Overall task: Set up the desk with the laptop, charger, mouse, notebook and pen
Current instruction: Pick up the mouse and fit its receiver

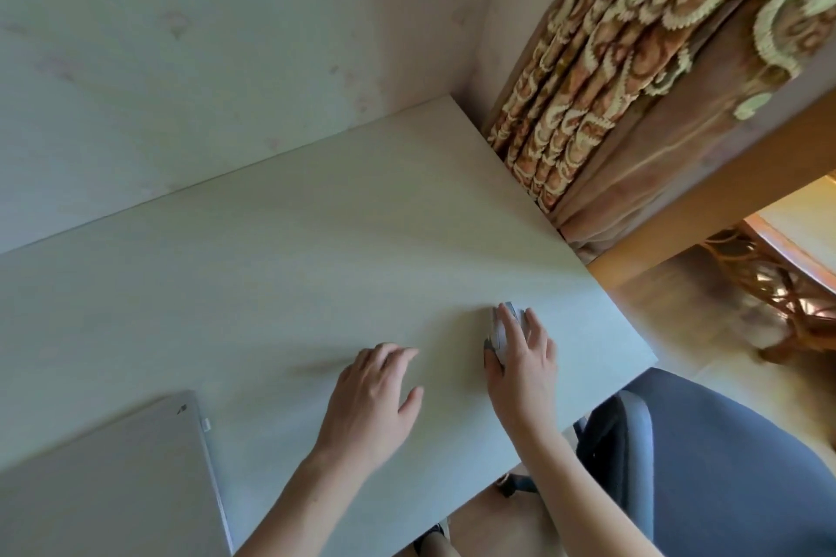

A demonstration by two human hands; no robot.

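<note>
Closed, the grey laptop (104, 479) lies on the worktop (280, 249) at lower left. Right hand (520, 357) covers the mouse (504, 330) at centre right, fingers (509, 326) draped over it. Left hand (371, 398) hovers beside, fingers loosely spread, holding nothing.

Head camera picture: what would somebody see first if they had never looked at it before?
Two bare hands on a pale desk: the right hand covers a grey mouse near the desk's right edge, and the left hand rests flat beside it. A closed silver laptop lies at the lower left, and a patterned curtain hangs at the upper right.
</note>
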